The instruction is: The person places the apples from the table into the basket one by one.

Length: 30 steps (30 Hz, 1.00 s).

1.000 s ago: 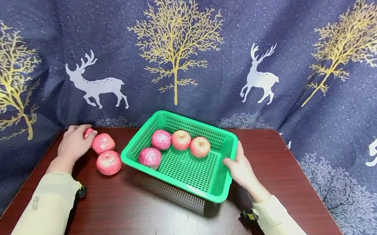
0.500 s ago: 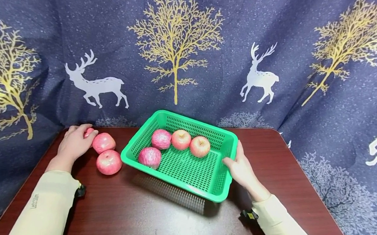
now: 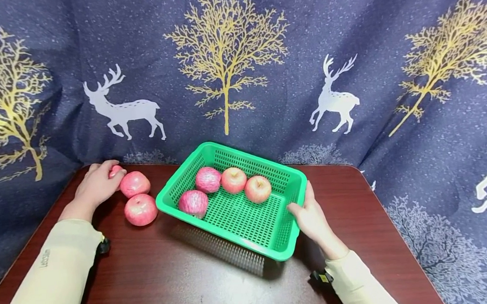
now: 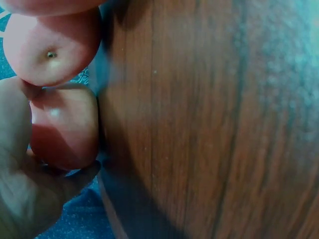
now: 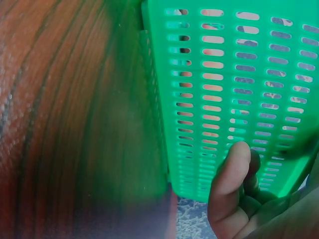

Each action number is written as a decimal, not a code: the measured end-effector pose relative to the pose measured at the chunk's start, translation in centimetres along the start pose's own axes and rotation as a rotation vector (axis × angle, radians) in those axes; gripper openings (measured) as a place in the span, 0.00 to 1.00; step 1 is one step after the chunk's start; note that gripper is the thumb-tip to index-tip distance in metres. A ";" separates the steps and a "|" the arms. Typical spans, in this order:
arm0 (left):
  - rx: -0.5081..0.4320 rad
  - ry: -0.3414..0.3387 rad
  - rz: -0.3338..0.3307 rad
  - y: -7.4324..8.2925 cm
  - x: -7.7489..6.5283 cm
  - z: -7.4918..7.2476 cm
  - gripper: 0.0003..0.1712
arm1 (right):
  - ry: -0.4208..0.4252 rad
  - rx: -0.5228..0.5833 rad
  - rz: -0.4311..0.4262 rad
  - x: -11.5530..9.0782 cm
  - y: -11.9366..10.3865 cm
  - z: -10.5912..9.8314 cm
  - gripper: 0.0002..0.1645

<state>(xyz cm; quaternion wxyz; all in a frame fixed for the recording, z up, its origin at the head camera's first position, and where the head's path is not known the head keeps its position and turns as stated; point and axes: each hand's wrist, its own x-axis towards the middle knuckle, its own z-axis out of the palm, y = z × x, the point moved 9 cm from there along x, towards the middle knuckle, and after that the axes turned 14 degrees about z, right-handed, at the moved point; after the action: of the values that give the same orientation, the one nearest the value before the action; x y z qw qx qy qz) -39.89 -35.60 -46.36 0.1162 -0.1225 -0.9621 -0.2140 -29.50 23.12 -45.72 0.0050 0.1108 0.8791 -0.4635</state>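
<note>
At the table's back left, my left hand [image 3: 96, 185] grips a red apple [image 3: 115, 171], mostly hidden under the fingers in the head view. The left wrist view shows this apple [image 4: 67, 127] between thumb and fingers, touching a second one. That second apple [image 3: 135, 184] and a third apple [image 3: 140, 210] sit in a row toward the basket. My right hand [image 3: 313, 215] holds the right end of a green plastic basket [image 3: 233, 241], thumb over the rim. In the right wrist view, curled fingers [image 5: 230, 174] lie against its slotted wall. Several apples [image 3: 234, 180] lie inside the basket.
The dark reddish-brown table [image 3: 151, 283] extends in front of the basket and to its right. Behind the table hangs a navy cloth [image 3: 265, 98] with deer and trees, close to the back edge. The basket's left corner stands close to the third apple.
The second apple has shifted very slightly to the right, beside my left hand. The basket, the apples inside it and both hands stay almost where they were.
</note>
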 end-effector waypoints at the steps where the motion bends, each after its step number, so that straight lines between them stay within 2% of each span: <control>1: -0.001 0.001 0.001 0.0 0.0 0.0 0.35 | 0.001 0.000 -0.002 0.0 0.0 0.0 0.56; 7: 0.019 -0.006 -0.008 0.0 -0.2 0.1 0.31 | -0.003 0.003 -0.001 0.0 -0.1 0.0 0.56; 17: 0.058 0.024 -0.034 -0.5 -0.7 0.0 0.28 | -0.014 0.033 -0.024 -0.1 -0.5 0.1 0.54; 30: 0.084 0.039 -0.072 -1.5 -0.8 -0.1 0.31 | -0.018 0.040 -0.031 -0.1 -0.5 0.0 0.53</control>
<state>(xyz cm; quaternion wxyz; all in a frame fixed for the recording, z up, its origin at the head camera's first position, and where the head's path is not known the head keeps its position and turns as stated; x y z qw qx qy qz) -39.53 -37.14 -47.09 0.1322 -0.0788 -0.9716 -0.1799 -29.49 22.83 -45.34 0.0035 0.0929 0.8712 -0.4821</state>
